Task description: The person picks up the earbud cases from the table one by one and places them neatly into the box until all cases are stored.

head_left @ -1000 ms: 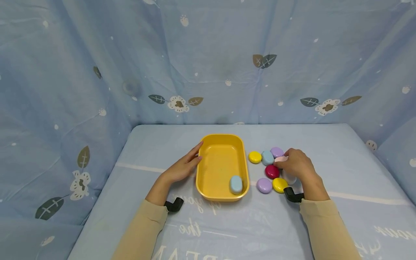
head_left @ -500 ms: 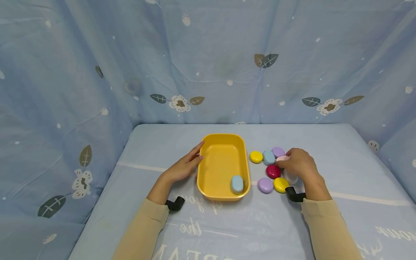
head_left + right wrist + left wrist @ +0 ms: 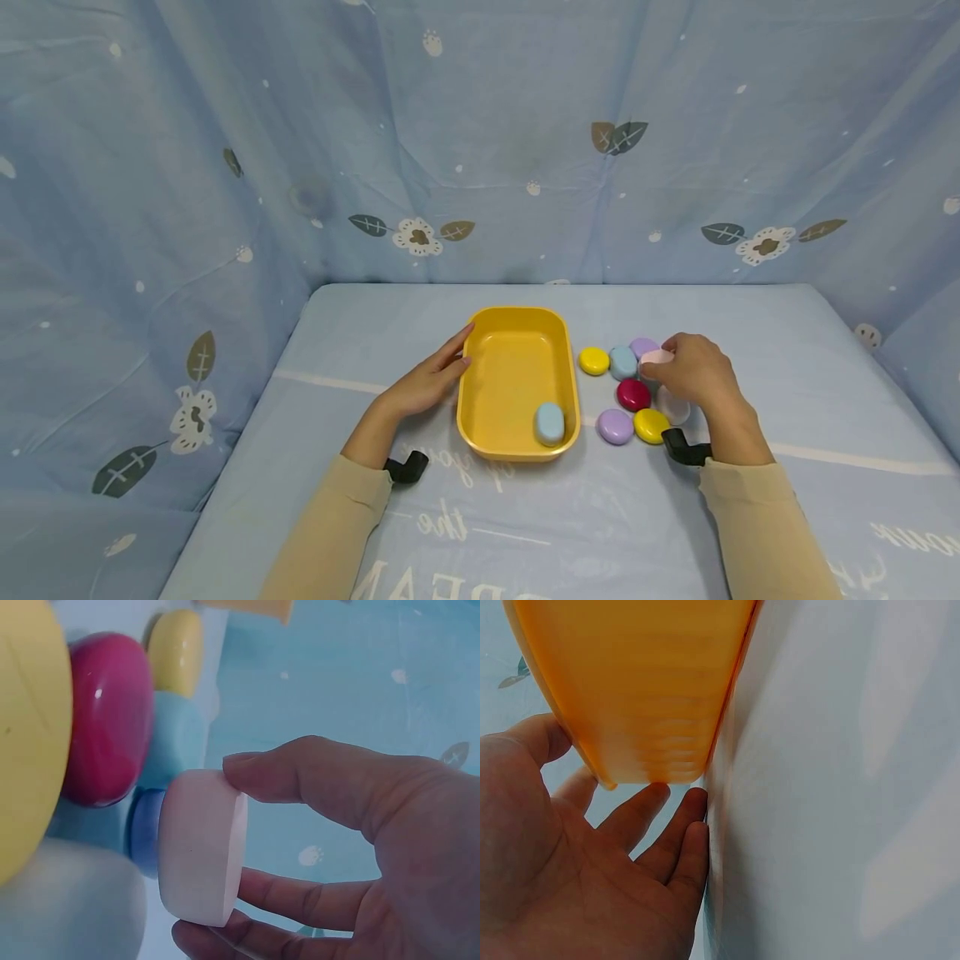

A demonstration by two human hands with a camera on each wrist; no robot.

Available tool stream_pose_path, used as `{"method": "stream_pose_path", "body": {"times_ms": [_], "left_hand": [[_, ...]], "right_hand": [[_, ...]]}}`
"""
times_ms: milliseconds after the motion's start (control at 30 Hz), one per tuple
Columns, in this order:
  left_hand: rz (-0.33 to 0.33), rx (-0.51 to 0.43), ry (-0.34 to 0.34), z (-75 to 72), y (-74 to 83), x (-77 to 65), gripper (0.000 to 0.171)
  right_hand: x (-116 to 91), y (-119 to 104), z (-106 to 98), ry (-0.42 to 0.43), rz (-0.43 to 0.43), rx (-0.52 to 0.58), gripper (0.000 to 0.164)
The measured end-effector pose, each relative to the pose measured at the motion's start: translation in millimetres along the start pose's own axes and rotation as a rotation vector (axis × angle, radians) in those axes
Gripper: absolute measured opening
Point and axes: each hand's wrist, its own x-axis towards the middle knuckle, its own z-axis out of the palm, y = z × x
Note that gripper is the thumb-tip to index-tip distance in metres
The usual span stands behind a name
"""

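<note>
My right hand [image 3: 702, 372] pinches a pale pink, pebble-shaped block [image 3: 199, 847] between thumb and fingertips, with the block standing on its side in the right wrist view. Just left of that hand are a purple block [image 3: 643, 347], a light blue block [image 3: 623, 363] and a glossy red block [image 3: 633, 395]. A white block [image 3: 674, 407] lies partly under my right wrist. My left hand [image 3: 422, 385] touches the left side of a yellow tray [image 3: 510, 358], its thumb at the rim and its fingers extended along the wall. One light blue block [image 3: 550, 423] lies in the tray's near right corner.
A yellow block [image 3: 594, 361] lies close to the tray's right wall. Nearer to me are a second purple block [image 3: 616, 427] and a second yellow block [image 3: 651, 426]. Blue patterned cloth covers the table [image 3: 487, 533], and a blue curtain [image 3: 510, 150] hangs behind it.
My right hand has raised the pink block slightly, so more of it shows and a wider gap opens to the red block. The left hand and tray hold their places.
</note>
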Motion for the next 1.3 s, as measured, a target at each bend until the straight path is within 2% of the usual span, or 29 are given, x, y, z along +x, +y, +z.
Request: {"method": "stream_pose_path", "body": {"times_ms": [500, 1300], "left_hand": [[0.011, -0.025, -0.006, 1.5, 4.7, -1.4, 0.061], [0.034, -0.046, -0.014, 0.8, 1.4, -0.3, 0.061]], "right_hand": [[-10, -15, -3, 0.06, -0.104, 0.014, 0.07], [-28, -45, 4, 0.057, -0.215, 0.052, 0.067]]}}
